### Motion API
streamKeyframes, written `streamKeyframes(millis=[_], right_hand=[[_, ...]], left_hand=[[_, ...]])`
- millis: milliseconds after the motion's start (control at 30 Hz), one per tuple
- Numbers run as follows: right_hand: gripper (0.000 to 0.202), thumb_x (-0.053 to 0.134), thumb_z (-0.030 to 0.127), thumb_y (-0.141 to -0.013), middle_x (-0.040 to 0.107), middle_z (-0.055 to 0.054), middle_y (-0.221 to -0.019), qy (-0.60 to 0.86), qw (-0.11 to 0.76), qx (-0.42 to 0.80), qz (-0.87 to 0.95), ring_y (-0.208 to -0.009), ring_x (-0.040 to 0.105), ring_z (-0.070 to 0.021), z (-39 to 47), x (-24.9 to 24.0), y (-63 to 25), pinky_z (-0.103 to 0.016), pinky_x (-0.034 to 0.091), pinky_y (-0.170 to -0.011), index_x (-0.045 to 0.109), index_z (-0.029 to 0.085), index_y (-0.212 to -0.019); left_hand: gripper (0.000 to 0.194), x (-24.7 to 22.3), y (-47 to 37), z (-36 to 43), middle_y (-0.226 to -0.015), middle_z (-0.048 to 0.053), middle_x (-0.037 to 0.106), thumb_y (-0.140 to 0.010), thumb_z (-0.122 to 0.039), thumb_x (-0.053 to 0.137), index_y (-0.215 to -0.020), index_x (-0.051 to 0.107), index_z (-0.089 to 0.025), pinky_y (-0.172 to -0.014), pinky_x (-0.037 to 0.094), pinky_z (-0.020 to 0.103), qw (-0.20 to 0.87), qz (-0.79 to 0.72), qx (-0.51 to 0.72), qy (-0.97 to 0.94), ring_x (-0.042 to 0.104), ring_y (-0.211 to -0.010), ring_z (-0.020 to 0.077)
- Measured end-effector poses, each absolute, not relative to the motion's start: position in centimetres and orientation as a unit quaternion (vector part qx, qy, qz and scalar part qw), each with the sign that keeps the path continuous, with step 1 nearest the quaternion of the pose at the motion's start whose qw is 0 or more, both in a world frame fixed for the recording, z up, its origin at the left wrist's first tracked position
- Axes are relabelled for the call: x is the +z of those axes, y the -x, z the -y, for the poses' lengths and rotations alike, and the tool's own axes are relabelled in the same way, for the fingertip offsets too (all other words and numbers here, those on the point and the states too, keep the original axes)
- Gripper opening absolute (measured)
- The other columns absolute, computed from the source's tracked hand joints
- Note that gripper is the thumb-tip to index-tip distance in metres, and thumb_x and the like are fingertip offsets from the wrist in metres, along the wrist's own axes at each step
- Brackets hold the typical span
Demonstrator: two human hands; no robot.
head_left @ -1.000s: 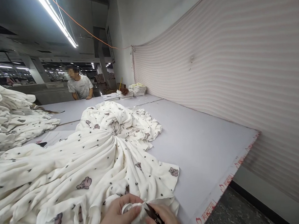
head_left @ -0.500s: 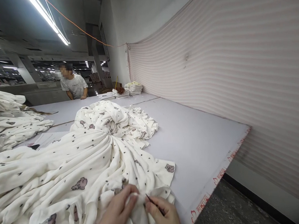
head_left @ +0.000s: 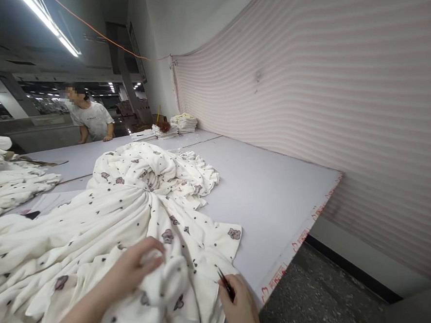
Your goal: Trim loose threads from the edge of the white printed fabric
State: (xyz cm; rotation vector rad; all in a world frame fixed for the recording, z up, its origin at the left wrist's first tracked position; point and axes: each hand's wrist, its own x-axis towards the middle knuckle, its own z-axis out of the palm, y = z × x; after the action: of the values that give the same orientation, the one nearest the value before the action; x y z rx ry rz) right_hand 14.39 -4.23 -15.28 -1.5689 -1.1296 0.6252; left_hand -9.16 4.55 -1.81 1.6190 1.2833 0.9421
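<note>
White fabric point(head_left: 117, 209) with a print of pinkish bears and small dark marks lies in a large gathered heap across the table. Its cloth is bunched at my left hand point(head_left: 136, 264), whose thumb and fingers curl round a fold of it, slightly blurred. To the right, beside the fabric's edge, my right hand point(head_left: 239, 302) grips small dark thread snips point(head_left: 227, 285). Their pointed tips face up and left, apart from my left hand. Part of the snips is hidden in my palm.
The grey table point(head_left: 271, 204) has a right edge with red-printed tape. A second fabric heap point(head_left: 13, 188) lies at left, with papers point(head_left: 48, 202) between. Folded stacks point(head_left: 183, 124) stand at the back. A person point(head_left: 94, 120) leans on the far edge. A striped cloth point(head_left: 296, 88) hangs at right.
My hands have moved apart: the left went left and up with a fold of fabric, and the right now holds the snips clear of it. The view has shifted slightly right.
</note>
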Motion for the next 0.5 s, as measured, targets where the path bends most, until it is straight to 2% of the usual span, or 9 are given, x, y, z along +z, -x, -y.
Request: streamKeyframes(millis=[67,100,167,200,267,367,433,500], right_hand=[[0.021,0.052,0.035,-0.082,0.063,-0.002,-0.072,0.643,0.534,0.268,0.479,-0.069,0.062,-0.0195,4.1,-14.9,-13.7,-0.026,0.049,-0.063,0.060,0.022,-0.067],[0.023,0.050,0.037,-0.085,0.062,-0.002,-0.071,0.635,0.538,0.275,0.481,-0.070,0.062,-0.0190,4.1,-14.7,-13.3,-0.025,0.049,-0.064,0.059,0.022,-0.069],[0.025,0.048,0.039,-0.088,0.063,-0.001,-0.072,0.620,0.546,0.294,0.481,-0.069,0.062,-0.0175,4.2,-14.2,-12.6,-0.023,0.049,-0.065,0.059,0.021,-0.075],[0.026,0.048,0.040,-0.089,0.064,-0.001,-0.072,0.613,0.549,0.303,0.480,-0.069,0.062,-0.0170,4.3,-14.0,-12.3,-0.023,0.049,-0.065,0.059,0.021,-0.077],[0.027,0.049,0.042,-0.089,0.065,-0.001,-0.071,0.603,0.554,0.321,0.477,-0.067,0.063,-0.0163,4.3,-13.5,-12.0,-0.021,0.049,-0.063,0.061,0.020,-0.079],[0.029,0.051,0.045,-0.089,0.071,-0.002,-0.073,0.596,0.560,0.347,0.459,-0.071,0.067,-0.0174,4.7,-13.6,-11.9,-0.021,0.050,-0.065,0.065,0.020,-0.085],[0.030,0.055,0.046,-0.086,0.075,-0.003,-0.076,0.594,0.565,0.374,0.435,-0.078,0.070,-0.0203,5.3,-14.2,-11.5,-0.024,0.052,-0.071,0.069,0.020,-0.089],[0.029,0.062,0.044,-0.079,0.076,-0.004,-0.079,0.583,0.565,0.401,0.424,-0.074,0.071,-0.0220,6.3,-15.1,-10.4,-0.026,0.055,-0.066,0.072,0.020,-0.091]], left_hand=[[0.022,-2.5,6.5,-3.0,-0.103,0.000,0.076,-0.077,-0.022,0.066,-0.095,0.076,-0.030,-0.090,0.049,0.033,0.387,-0.457,0.236,-0.765,0.067,-0.099,0.0260],[0.030,-2.9,5.3,-2.4,-0.110,0.001,0.074,-0.083,-0.023,0.059,-0.108,0.072,-0.034,-0.093,0.047,0.036,0.357,-0.434,0.168,-0.810,0.066,-0.103,0.0267],[0.041,-3.3,3.6,-1.5,-0.113,0.004,0.073,-0.083,-0.024,0.056,-0.122,0.062,-0.036,-0.090,0.046,0.040,0.312,-0.409,0.072,-0.854,0.066,-0.103,0.0295],[0.042,-3.5,3.2,-1.2,-0.110,0.005,0.073,-0.081,-0.024,0.058,-0.122,0.062,-0.034,-0.087,0.046,0.039,0.310,-0.412,0.061,-0.855,0.066,-0.101,0.0304],[0.032,-3.5,3.2,-1.1,-0.100,0.004,0.074,-0.080,-0.022,0.058,-0.110,0.067,-0.030,-0.081,0.046,0.034,0.322,-0.423,0.070,-0.844,0.067,-0.093,0.0282],[0.019,-3.2,5.1,-1.5,-0.078,-0.001,0.067,-0.087,-0.023,0.045,-0.091,0.064,-0.026,-0.070,0.044,0.027,0.334,-0.451,0.098,-0.822,0.063,-0.076,0.0210],[0.016,-2.9,6.9,-1.7,-0.073,-0.004,0.061,-0.088,-0.028,0.045,-0.089,0.060,-0.026,-0.065,0.043,0.025,0.353,-0.483,0.133,-0.790,0.056,-0.066,0.0176],[0.014,-2.7,8.5,-1.9,-0.075,-0.005,0.060,-0.087,-0.032,0.047,-0.089,0.060,-0.026,-0.062,0.044,0.024,0.379,-0.510,0.184,-0.750,0.052,-0.061,0.0156]])
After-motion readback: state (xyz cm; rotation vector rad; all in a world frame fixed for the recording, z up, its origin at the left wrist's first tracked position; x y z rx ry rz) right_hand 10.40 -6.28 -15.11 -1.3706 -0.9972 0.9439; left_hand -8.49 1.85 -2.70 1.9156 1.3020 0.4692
